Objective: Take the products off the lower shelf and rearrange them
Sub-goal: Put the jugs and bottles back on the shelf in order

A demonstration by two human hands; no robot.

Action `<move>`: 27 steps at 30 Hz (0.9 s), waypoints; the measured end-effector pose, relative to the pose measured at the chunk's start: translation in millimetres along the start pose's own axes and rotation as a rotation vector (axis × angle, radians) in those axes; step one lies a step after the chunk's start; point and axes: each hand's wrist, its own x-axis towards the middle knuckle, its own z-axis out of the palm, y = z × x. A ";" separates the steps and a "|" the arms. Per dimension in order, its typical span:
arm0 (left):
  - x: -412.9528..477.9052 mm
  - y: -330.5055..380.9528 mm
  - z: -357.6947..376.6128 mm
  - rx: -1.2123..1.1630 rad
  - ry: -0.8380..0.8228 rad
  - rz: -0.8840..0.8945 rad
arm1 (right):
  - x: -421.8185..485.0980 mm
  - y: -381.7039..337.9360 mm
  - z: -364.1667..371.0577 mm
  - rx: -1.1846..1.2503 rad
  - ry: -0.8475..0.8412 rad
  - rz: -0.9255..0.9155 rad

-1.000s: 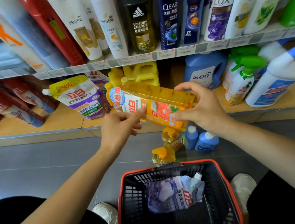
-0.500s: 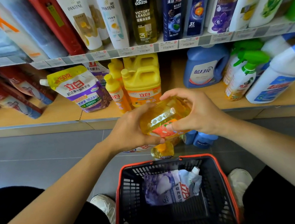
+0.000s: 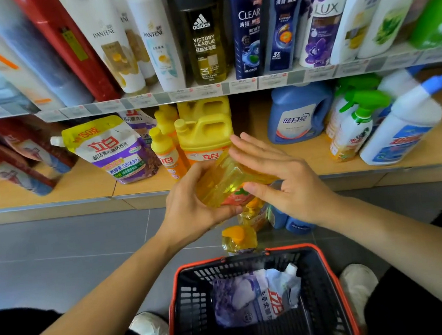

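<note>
A clear yellow dish-soap bottle (image 3: 224, 184) with an orange fruit label is held in front of the lower shelf (image 3: 82, 187). My left hand (image 3: 191, 210) grips it from below and the left. My right hand (image 3: 282, 180) lies against its right side with the fingers straight. On the shelf behind stand a yellow jug (image 3: 206, 131), a small orange bottle (image 3: 164, 156), a purple-and-white refill pouch (image 3: 111, 150), a blue detergent jug (image 3: 298, 112) and spray bottles (image 3: 355, 126).
On the grey floor stand two yellow pump bottles (image 3: 238, 239) and small blue bottles (image 3: 291, 224). A black basket with a red rim (image 3: 339, 285) sits between my shoes and holds a purple pouch (image 3: 255, 298). The upper shelf carries shampoo bottles (image 3: 203, 35).
The yellow bottle came down from shelf height and turned end-on toward me. My left hand took a full grip under it, and my right hand's fingers straightened off it.
</note>
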 end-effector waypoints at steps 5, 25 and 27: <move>-2.0 0.9 -0.1 -0.050 0.035 0.020 | -4.2 -0.5 6.4 -0.035 0.236 -0.095; -6.5 7.2 0.9 -0.103 -0.036 0.091 | 8.5 14.3 -10.7 0.390 0.315 0.364; -6.5 7.7 1.7 -0.134 -0.033 0.071 | 8.8 17.7 -13.3 0.425 0.324 0.383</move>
